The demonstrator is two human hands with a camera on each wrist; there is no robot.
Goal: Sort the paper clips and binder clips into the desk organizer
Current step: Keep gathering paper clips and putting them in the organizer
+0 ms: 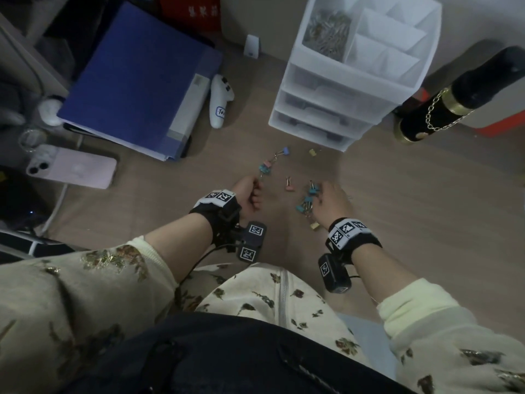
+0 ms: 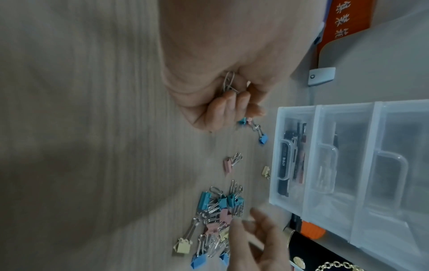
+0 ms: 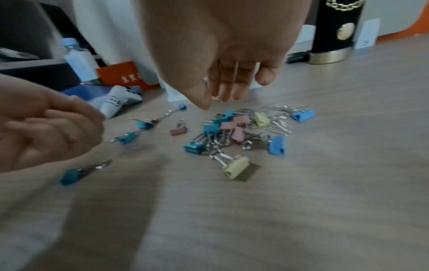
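Observation:
My left hand (image 1: 255, 191) is curled into a fist and grips a few silver paper clips (image 2: 228, 82) against the palm. My right hand (image 1: 321, 194) hovers over a pile of coloured binder clips and paper clips (image 3: 234, 128), fingers (image 3: 228, 88) straight and pointing down; a thin silver wire shows between two of them. More binder clips (image 1: 265, 166) lie scattered toward the white desk organizer (image 1: 355, 89). Its top left compartment holds a heap of paper clips (image 1: 326, 29). The three drawers (image 2: 336, 165) are closed.
A blue binder (image 1: 142, 81) lies at the left with a pink phone (image 1: 74, 169) in front of it and a white controller (image 1: 220, 100) beside it. A black cylinder with a gold chain (image 1: 454, 103) stands right of the organizer.

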